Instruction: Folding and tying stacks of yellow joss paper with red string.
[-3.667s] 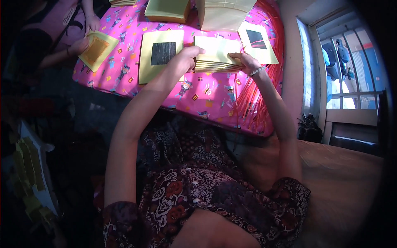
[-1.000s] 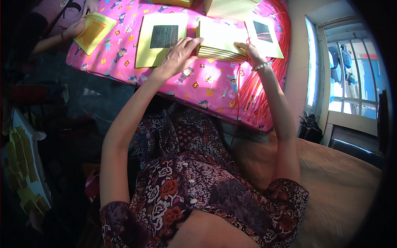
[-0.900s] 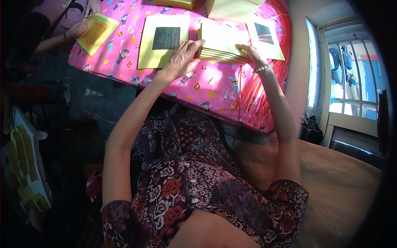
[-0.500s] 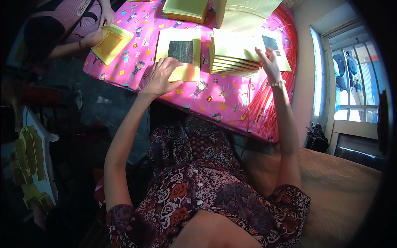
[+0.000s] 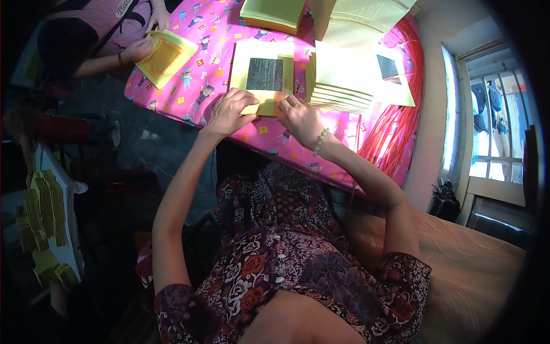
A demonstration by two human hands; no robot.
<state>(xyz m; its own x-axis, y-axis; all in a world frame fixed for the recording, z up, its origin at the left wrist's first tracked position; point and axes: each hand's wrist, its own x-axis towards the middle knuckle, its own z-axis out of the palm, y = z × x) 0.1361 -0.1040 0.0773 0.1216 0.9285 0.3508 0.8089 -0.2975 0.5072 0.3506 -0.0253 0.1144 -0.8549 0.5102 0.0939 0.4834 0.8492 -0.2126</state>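
Note:
A pale yellow paper sheet [image 5: 260, 49] with a dark rectangle [image 5: 265, 74] on it lies near the front edge of the pink table. At its near left corner, my left hand [image 5: 232, 112] pinches the edge between thumb and bent fingers. The near right corner is between the fingers of my right hand [image 5: 302, 120], which are curled together. Beside the sheet, to the right, rises a stack of yellow folded papers [image 5: 344, 71], its top bleached by sunlight. Another sheet with a dark patch [image 5: 389, 67] shows partly behind that stack.
Red strands [image 5: 392, 132] hang over the table's right side. Farther back sits another yellow paper stack [image 5: 272, 14]. At the left, a co-worker's hand [image 5: 136, 50] holds a yellow paper with a golden square [image 5: 162, 57]. More yellow papers [image 5: 48, 200] rest on a white surface lower left.
My right hand has come left from the folded stack to the sheet's near right corner. My left hand has closed on the near left corner. The whole view has shifted slightly.

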